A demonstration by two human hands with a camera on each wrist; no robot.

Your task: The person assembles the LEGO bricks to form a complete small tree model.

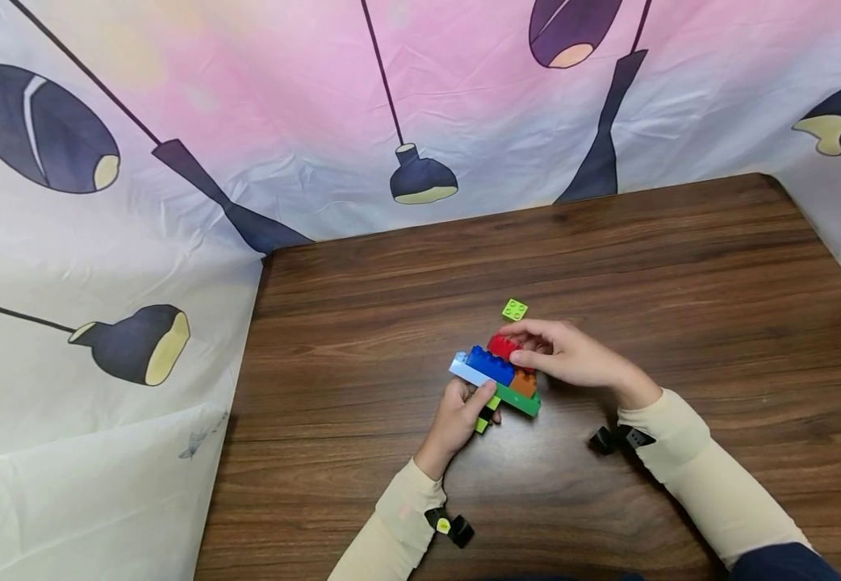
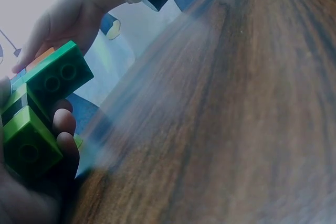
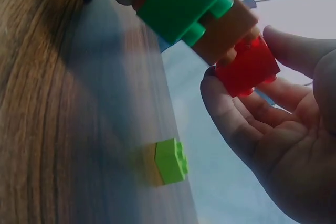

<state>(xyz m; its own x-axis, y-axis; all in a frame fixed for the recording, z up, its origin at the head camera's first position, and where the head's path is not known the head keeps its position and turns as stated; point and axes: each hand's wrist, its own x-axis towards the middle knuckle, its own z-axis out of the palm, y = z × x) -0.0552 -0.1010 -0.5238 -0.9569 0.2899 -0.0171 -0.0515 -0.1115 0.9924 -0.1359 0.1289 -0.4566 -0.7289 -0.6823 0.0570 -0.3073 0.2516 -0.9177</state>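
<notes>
A built-up block model is held above the table, its lower stem of lime and black blocks [image 2: 31, 142] gripped by my left hand [image 1: 455, 415]. Across that stem lie a light blue block [image 1: 470, 372] and a green block [image 1: 520, 399]. Over them sit a dark blue block [image 1: 491, 365] and an orange block [image 1: 525, 383]. My right hand [image 1: 569, 353] pinches a red block [image 3: 248, 67] at the top between thumb and fingers. In the right wrist view the red block meets the orange block's studs; whether it is fully pressed down I cannot tell.
A loose lime block [image 1: 514, 310] with studs up lies on the brown wooden table [image 1: 362, 323], just beyond the right hand. A printed cloth [image 1: 304, 105] with lamp pictures hangs behind the table and along its left side.
</notes>
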